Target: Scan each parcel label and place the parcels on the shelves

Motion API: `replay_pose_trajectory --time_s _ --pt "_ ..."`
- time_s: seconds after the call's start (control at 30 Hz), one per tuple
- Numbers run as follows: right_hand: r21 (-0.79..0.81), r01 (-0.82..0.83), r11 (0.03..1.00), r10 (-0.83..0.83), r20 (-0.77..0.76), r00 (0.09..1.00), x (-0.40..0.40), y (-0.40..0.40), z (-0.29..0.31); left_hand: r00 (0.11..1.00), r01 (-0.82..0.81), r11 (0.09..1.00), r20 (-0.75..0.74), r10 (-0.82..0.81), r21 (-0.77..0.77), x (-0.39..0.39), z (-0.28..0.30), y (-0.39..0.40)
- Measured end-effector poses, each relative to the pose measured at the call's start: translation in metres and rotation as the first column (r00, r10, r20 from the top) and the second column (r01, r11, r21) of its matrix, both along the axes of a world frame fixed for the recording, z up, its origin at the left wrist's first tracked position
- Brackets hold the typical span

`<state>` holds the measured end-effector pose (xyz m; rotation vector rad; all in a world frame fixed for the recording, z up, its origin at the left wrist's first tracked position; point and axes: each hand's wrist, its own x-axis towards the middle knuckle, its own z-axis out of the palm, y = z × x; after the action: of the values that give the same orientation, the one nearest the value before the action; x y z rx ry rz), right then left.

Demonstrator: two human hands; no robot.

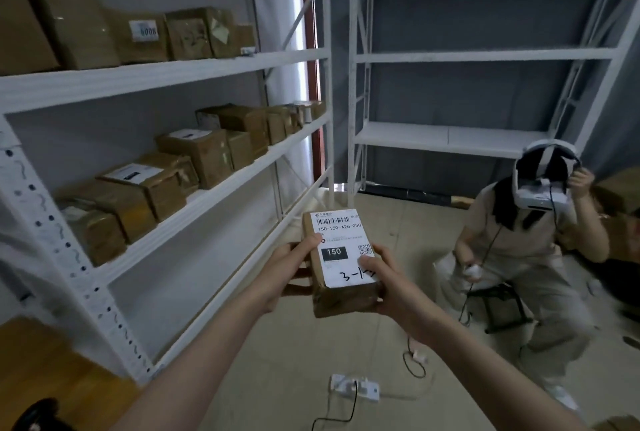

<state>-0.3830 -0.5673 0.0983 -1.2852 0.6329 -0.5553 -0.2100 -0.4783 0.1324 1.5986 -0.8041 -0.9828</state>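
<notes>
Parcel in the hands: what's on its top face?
A white shipping label covers the top of the parcel: barcode, "150", QR code, handwritten "3-1-". The right hand thumb hides the rest of the handwriting; the left hand thumb overlaps the label's left edge.

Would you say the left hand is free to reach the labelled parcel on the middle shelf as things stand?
Probably not yet. The left hand and the right hand both grip the held parcel. The path to the labelled parcel on the middle shelf looks open, but the hand is occupied.
</notes>
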Motion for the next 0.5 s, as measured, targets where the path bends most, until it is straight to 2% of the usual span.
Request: replay_pose_trajectory --time_s 0.27,0.5 --pt "-0.042 -0.097 0.994 0.098 0.031 0.995 0.013 -0.115 0.028 0.998 -0.070 0.997 -0.009 0.070 -0.022 0.004 0.031 -0.098" --pt "-0.104 -0.141 0.985 0.148 0.054 0.988 0.068 -0.202 0.051 0.995 -0.095 0.995 0.009 0.095 -0.025 0.061 0.050 -0.189"
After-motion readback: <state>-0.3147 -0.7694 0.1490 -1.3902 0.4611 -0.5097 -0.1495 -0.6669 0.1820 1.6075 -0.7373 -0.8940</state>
